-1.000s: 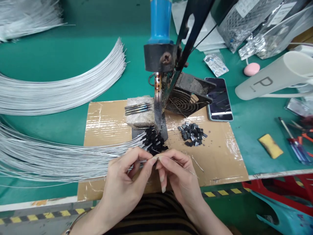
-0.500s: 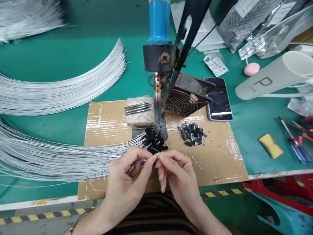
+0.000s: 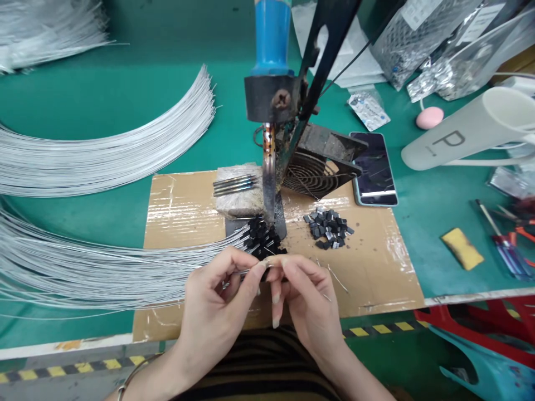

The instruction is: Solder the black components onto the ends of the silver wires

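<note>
Close together at the front of the cardboard, both my hands pinch at a thin wire. My left hand (image 3: 221, 303) grips it between thumb and forefinger. My right hand (image 3: 307, 289) is closed at the wire's end, thumb against forefinger, other fingers curled below; its exact grip is partly hidden. Just beyond my fingertips lie black connectors (image 3: 263, 236) on the ends of a bundle of grey-white wires (image 3: 125, 273), which runs off to the left. A hot-air nozzle (image 3: 270, 189) points down over those connectors. To the right is a pile of loose small black housings (image 3: 330, 228).
A cardboard sheet (image 3: 188, 211) covers the middle of the green table. Another wire bundle (image 3: 125, 159) lies behind. A wrapped block (image 3: 238, 203) with metal rods, a fan (image 3: 313, 172), a phone (image 3: 376, 172), a cup (image 3: 455, 139), a yellow sponge (image 3: 462, 249) and a screwdriver (image 3: 510, 253) stand around.
My right hand has shifted slightly to the right, its thumb drawing away from my left thumb. The thin strand that crossed my right hand now shows less. My left hand stays nearly in place.
</note>
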The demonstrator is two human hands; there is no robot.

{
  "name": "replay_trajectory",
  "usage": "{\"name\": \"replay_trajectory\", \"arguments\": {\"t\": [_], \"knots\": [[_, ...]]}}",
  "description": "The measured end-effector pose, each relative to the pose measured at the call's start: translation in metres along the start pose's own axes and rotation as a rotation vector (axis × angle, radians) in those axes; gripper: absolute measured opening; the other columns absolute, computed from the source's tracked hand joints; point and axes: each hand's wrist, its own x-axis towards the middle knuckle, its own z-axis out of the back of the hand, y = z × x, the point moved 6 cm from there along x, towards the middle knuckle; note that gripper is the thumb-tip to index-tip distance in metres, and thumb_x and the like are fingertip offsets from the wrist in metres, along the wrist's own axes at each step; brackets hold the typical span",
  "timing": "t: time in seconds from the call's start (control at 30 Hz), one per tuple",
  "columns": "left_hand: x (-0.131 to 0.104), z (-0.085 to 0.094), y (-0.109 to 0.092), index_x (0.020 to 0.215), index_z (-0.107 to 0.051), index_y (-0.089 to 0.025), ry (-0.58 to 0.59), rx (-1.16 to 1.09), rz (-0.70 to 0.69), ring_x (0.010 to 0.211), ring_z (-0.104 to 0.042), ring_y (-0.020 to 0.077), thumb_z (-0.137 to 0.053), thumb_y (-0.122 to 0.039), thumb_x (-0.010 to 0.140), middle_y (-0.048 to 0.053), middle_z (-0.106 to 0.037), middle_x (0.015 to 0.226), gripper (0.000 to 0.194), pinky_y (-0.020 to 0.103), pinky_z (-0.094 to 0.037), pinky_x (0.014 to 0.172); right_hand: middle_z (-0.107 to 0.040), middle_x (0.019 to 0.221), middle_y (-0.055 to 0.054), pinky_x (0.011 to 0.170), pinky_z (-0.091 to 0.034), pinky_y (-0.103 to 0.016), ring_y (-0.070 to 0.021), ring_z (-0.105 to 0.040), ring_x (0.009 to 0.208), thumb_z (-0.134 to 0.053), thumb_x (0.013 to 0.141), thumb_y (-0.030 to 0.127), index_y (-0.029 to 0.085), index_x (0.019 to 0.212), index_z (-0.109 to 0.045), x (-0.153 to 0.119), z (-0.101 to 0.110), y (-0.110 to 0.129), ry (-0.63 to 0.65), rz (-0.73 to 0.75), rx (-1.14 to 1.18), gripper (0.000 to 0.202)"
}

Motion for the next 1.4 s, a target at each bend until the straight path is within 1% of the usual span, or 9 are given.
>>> {"name": "replay_trajectory", "arguments": {"t": [0.13, 0.3, 0.43, 0.6, 0.7, 0.8, 0.93, 1.17, 1.4], "knots": [[0.003, 0.0, -0.002, 0.084, -0.071, -0.022, -0.002, -0.034, 0.031, 0.058, -0.048, 0.0088, -0.069, -0.028, 0.099, -0.004, -0.063, 0.067, 0.017, 0.022, -0.035, 0.053, -0.071, 0.078, -0.002, 0.041, -0.054, -0.013, -0.0064, -0.064, 0.049, -0.068, 0.102, 0.04, 0.023, 0.107, -0.087, 0.002, 0.0, 0.003, 0.056, 0.028, -0.019, 0.026], [0.004, -0.001, -0.003, 0.084, -0.071, -0.022, 0.019, -0.049, -0.004, 0.056, -0.047, 0.0086, -0.069, -0.028, 0.099, -0.005, -0.063, 0.066, 0.017, 0.02, -0.035, 0.051, -0.071, 0.078, -0.001, 0.039, -0.052, -0.012, -0.0052, -0.063, 0.046, -0.068, 0.101, 0.04, 0.023, 0.104, -0.088, 0.004, -0.001, 0.003, 0.058, 0.033, -0.024, 0.026], [0.004, 0.001, -0.002, 0.086, -0.072, -0.023, -0.011, -0.02, -0.021, 0.056, -0.049, 0.0083, -0.069, -0.028, 0.099, -0.005, -0.063, 0.067, 0.015, 0.02, -0.035, 0.051, -0.072, 0.08, -0.001, 0.04, -0.052, -0.013, -0.0053, -0.064, 0.046, -0.07, 0.1, 0.043, 0.024, 0.105, -0.087, 0.004, 0.001, 0.003, 0.039, 0.046, -0.056, 0.027], [0.004, 0.005, -0.002, 0.088, -0.072, -0.023, -0.065, 0.066, -0.077, 0.059, -0.055, 0.0086, -0.07, -0.027, 0.099, -0.004, -0.067, 0.07, 0.011, 0.019, -0.039, 0.052, -0.073, 0.078, 0.002, 0.041, -0.049, -0.012, -0.0043, -0.066, 0.044, -0.078, 0.097, 0.035, 0.027, 0.105, -0.087, 0.0, 0.006, 0.002, -0.007, 0.049, -0.193, 0.015], [0.003, 0.007, -0.005, 0.089, -0.072, -0.022, -0.095, 0.124, -0.131, 0.058, -0.056, 0.0087, -0.071, -0.025, 0.098, -0.004, -0.069, 0.07, 0.009, 0.02, -0.041, 0.052, -0.073, 0.075, 0.003, 0.041, -0.048, -0.012, -0.0037, -0.064, 0.041, -0.082, 0.094, 0.032, 0.027, 0.101, -0.087, 0.0, 0.006, 0.002, -0.032, 0.065, -0.223, 0.01], [0.003, 0.006, -0.009, 0.089, -0.072, -0.022, -0.1, 0.168, -0.176, 0.058, -0.059, 0.009, -0.072, -0.022, 0.097, -0.003, -0.072, 0.071, 0.008, 0.02, -0.043, 0.052, -0.072, 0.073, 0.004, 0.04, -0.048, -0.012, -0.0036, -0.064, 0.041, -0.083, 0.093, 0.031, 0.026, 0.096, -0.087, 0.002, 0.005, 0.002, -0.043, 0.066, -0.209, 0.007], [0.002, 0.005, -0.013, 0.089, -0.073, -0.022, -0.078, 0.178, -0.211, 0.063, -0.064, 0.0104, -0.071, -0.019, 0.097, -0.003, -0.074, 0.074, 0.009, 0.02, -0.046, 0.054, -0.072, 0.072, 0.004, 0.04, -0.049, -0.011, -0.0038, -0.063, 0.041, -0.083, 0.092, 0.03, 0.026, 0.095, -0.086, 0.001, 0.004, 0.001, -0.035, 0.053, -0.186, 0.006], [0.0, 0.004, -0.014, 0.091, -0.071, -0.023, -0.089, 0.221, -0.267, 0.06, -0.059, 0.0089, -0.07, -0.017, 0.097, -0.004, -0.069, 0.074, 0.009, 0.02, -0.044, 0.052, -0.07, 0.07, 0.004, 0.038, -0.047, -0.012, -0.0041, -0.062, 0.04, -0.081, 0.094, 0.03, 0.024, 0.095, -0.085, 0.0, 0.006, -0.001, -0.031, 0.03, -0.141, 0.007], [-0.005, 0.004, -0.011, 0.092, -0.069, -0.022, -0.072, 0.236, -0.255, 0.056, -0.054, 0.0083, -0.069, -0.017, 0.098, -0.005, -0.065, 0.071, 0.008, 0.021, -0.042, 0.05, -0.068, 0.063, 0.005, 0.032, -0.038, -0.011, -0.0019, -0.053, 0.032, -0.086, 0.089, 0.032, 0.021, 0.084, -0.084, 0.002, 0.005, -0.002, -0.031, -0.047, -0.048, 0.012]]}}
